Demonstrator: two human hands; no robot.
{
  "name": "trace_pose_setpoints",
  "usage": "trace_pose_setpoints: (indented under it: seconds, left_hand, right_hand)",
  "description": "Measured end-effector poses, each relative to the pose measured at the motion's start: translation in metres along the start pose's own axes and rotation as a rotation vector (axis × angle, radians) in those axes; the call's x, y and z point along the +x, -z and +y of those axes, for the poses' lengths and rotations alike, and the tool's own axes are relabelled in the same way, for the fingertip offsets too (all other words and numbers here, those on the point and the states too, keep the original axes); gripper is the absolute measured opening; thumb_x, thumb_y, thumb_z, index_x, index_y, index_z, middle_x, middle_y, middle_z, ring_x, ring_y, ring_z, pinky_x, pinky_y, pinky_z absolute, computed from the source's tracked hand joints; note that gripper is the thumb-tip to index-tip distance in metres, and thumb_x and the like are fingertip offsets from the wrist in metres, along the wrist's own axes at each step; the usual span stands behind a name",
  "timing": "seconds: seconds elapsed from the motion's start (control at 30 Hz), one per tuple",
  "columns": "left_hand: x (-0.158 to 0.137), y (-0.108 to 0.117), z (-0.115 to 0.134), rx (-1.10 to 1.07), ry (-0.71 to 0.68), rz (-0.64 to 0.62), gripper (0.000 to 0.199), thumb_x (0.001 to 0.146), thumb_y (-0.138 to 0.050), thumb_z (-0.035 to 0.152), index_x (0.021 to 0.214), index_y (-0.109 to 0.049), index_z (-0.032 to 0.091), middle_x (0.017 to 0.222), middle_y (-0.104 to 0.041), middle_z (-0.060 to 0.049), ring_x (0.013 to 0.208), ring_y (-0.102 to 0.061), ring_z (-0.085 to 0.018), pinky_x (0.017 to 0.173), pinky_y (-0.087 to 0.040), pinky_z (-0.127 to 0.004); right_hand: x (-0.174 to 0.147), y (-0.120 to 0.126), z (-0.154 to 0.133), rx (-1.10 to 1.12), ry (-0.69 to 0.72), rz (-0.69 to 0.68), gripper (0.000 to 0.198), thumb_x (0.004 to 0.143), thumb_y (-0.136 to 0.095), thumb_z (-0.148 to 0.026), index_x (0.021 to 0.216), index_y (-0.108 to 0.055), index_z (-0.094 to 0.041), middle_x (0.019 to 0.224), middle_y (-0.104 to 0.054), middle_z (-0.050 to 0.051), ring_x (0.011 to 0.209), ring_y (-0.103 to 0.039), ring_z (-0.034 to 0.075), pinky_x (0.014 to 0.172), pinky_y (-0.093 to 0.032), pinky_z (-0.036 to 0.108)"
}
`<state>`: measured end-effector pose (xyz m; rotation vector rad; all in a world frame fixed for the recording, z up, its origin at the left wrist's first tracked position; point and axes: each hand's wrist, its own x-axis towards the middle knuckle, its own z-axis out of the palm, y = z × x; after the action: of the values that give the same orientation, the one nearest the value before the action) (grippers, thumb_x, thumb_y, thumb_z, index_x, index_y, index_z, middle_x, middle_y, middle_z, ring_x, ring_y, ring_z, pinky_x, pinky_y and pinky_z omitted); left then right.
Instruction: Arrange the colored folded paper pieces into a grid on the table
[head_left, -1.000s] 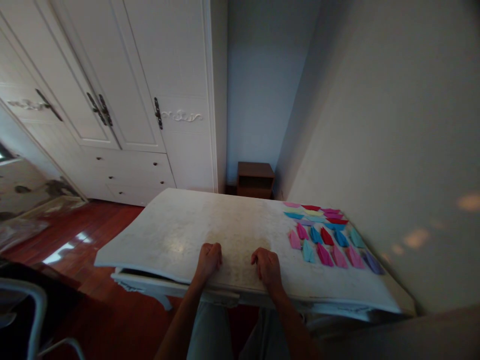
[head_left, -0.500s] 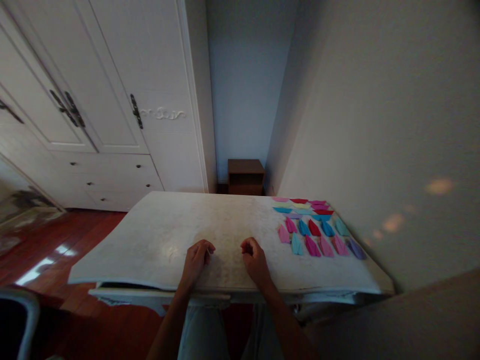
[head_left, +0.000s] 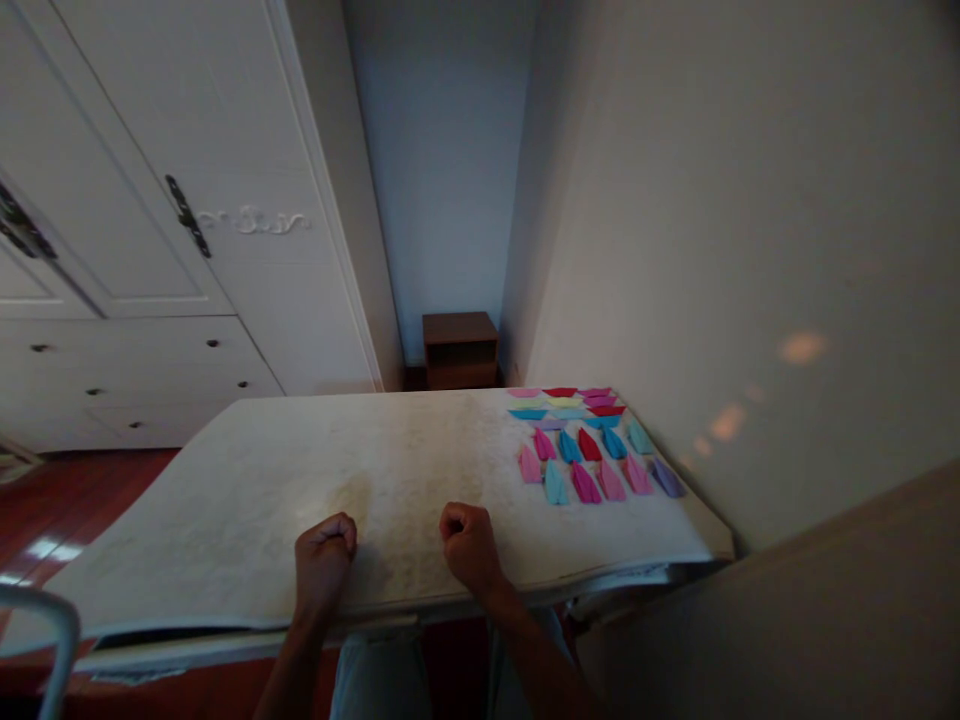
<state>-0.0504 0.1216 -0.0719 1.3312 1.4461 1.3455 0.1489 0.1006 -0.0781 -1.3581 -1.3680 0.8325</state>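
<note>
My left hand (head_left: pixel 325 560) is closed in a fist over the near part of the white table (head_left: pixel 247 480), with nothing showing in it. My right hand (head_left: pixel 469 545) is also curled into a fist, thumb side up, a short way to the right; no object shows in it either. Beyond and to the right of my right hand lie folded colored paper pieces in rows. The nearer rows hold pointed pieces, such as a magenta folded paper (head_left: pixel 585 483) and a light teal one (head_left: pixel 556 483). Flat boat-shaped pieces, including a blue one (head_left: pixel 528 414), lie in the far rows.
A white wardrobe (head_left: pixel 262 300) with dark handles stands beyond the table on the left. A small brown cabinet (head_left: pixel 460 330) sits in the far corner. The wall (head_left: pixel 675 250) runs along the right. A chair's metal frame (head_left: pixel 64 630) shows at lower left.
Both hands have tightened from loosely curled fingers into fists. The view has turned to the right, so the table and paper pieces appear further left. The paper pieces keep their layout.
</note>
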Motion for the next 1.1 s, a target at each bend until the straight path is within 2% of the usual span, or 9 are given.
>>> trace_pose_setpoints:
  seconds: [0.3,0.5,0.67,0.8,0.87,0.93,1.0,1.1]
  left_hand:
    - [0.001,0.0,0.0,-0.047,0.061,0.029,0.006,0.045,-0.038,0.022,0.04,-0.039,0.018,0.042,-0.034,0.001,0.045,-0.03,-0.011,0.044,-0.022,-0.022]
    - [0.001,-0.003,0.015,0.061,0.096,-0.022,0.009,0.045,-0.04,0.024,0.044,-0.045,0.017,0.043,-0.037,0.002,0.044,-0.033,-0.01,0.042,-0.024,-0.02]
    - [0.001,-0.001,0.013,0.037,0.163,-0.067,0.013,0.057,-0.048,0.029,0.06,-0.054,0.017,0.048,-0.048,0.002,0.044,-0.041,-0.012,0.041,-0.032,-0.02]
    - [0.005,-0.003,0.011,0.138,0.174,-0.068,0.032,0.067,-0.054,0.045,0.082,-0.062,0.017,0.048,-0.051,0.003,0.04,-0.043,-0.013,0.038,-0.035,-0.022]
    - [0.008,-0.004,0.012,0.242,0.117,-0.043,0.039,0.07,-0.052,0.047,0.091,-0.066,0.017,0.058,-0.061,-0.001,0.045,-0.051,-0.015,0.041,-0.041,-0.023]
    - [0.01,-0.004,0.013,0.315,0.047,-0.022,0.039,0.071,-0.051,0.043,0.096,-0.068,0.019,0.085,-0.071,-0.006,0.062,-0.062,-0.018,0.051,-0.048,-0.024]
    - [0.009,-0.002,0.012,0.356,0.033,-0.034,0.04,0.069,-0.05,0.036,0.1,-0.069,0.021,0.103,-0.07,-0.005,0.072,-0.066,-0.019,0.054,-0.051,-0.023]
    - [0.003,0.001,0.008,0.331,0.139,-0.072,0.047,0.066,-0.049,0.032,0.109,-0.067,0.023,0.105,-0.07,-0.004,0.05,-0.061,-0.015,0.04,-0.046,-0.024]
  right_hand:
    - [0.0,0.002,-0.003,0.05,0.016,-0.009,0.008,0.047,-0.034,-0.015,0.046,-0.041,-0.018,0.046,-0.042,-0.001,0.049,-0.041,0.011,0.049,-0.025,0.022]
    - [-0.002,0.003,-0.004,0.079,-0.019,-0.063,0.014,0.046,-0.033,-0.017,0.043,-0.046,-0.018,0.043,-0.046,0.0,0.047,-0.044,0.011,0.049,-0.028,0.021]
    - [-0.005,0.002,-0.004,0.1,0.032,-0.041,0.015,0.045,-0.034,-0.016,0.043,-0.048,-0.017,0.043,-0.047,0.0,0.046,-0.045,0.01,0.048,-0.028,0.02]
    - [-0.007,0.0,-0.003,0.083,0.087,0.004,0.016,0.048,-0.035,-0.013,0.047,-0.051,-0.016,0.048,-0.051,0.0,0.05,-0.048,0.01,0.051,-0.03,0.02]
    - [-0.007,0.0,-0.004,0.078,0.102,0.006,0.017,0.05,-0.036,-0.011,0.049,-0.053,-0.016,0.049,-0.052,0.0,0.051,-0.049,0.009,0.052,-0.03,0.019]
    - [-0.006,-0.001,-0.005,0.079,0.121,-0.002,0.018,0.05,-0.036,-0.01,0.05,-0.054,-0.016,0.05,-0.052,0.0,0.051,-0.049,0.009,0.053,-0.031,0.019]
    - [-0.005,0.0,-0.006,0.079,0.134,-0.007,0.019,0.051,-0.037,-0.009,0.052,-0.055,-0.016,0.052,-0.054,0.0,0.052,-0.05,0.009,0.053,-0.031,0.019]
    - [-0.005,0.0,-0.007,0.075,0.14,-0.006,0.02,0.053,-0.037,-0.008,0.054,-0.056,-0.016,0.055,-0.055,0.0,0.055,-0.052,0.009,0.054,-0.032,0.019]
